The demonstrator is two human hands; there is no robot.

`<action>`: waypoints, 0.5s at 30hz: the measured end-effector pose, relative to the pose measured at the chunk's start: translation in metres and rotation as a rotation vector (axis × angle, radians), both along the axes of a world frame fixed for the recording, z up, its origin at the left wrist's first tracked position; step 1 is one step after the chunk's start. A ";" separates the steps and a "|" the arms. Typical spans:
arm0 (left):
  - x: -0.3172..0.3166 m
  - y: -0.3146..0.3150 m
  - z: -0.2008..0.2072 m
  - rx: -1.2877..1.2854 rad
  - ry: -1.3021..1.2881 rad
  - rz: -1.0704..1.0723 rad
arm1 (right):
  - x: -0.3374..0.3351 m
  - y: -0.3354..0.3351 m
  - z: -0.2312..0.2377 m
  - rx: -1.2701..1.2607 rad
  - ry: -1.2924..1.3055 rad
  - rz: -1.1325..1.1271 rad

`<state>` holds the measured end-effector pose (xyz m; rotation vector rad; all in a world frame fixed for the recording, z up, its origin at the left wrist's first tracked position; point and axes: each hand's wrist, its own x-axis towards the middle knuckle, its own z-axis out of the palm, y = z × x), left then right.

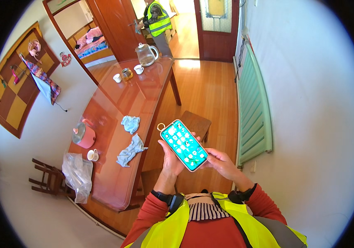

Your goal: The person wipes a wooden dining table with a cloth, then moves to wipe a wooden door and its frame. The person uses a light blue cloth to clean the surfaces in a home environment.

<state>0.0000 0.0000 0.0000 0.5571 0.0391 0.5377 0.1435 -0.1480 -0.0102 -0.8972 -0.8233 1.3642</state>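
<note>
A smartphone (184,145) in a pale case is held in front of me, tilted, its screen lit with rows of app icons on a teal background. A ring (161,127) sticks out at its upper left corner. My left hand (172,159) wraps the phone's left edge, with fingertips showing past the far side. At the lower right edge my right hand (221,162) grips the phone, its thumb near the screen. To the left, on the table, lie two crumpled light blue cloths, one farther off (130,124) and one nearer (132,151).
The long reddish table (106,182) carries a pink pot (84,135), a white mug (93,155), a plastic bag (78,175), and a glass kettle (146,55) with cups at its far end. A wooden stool (195,124) stands beyond my hands. A green radiator (254,111) lines the right wall. Another person (158,20) stands by the door.
</note>
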 end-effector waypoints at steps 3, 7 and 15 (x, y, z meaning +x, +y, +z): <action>-0.004 -0.007 0.010 -0.028 -0.065 -0.071 | 0.014 -0.010 0.008 0.012 -0.131 -0.009; -0.013 -0.006 0.003 0.050 0.114 -0.263 | 0.033 -0.021 0.013 0.025 -0.342 0.022; -0.038 -0.013 -0.017 -0.057 0.308 -0.979 | 0.046 -0.025 0.016 0.078 -0.748 0.216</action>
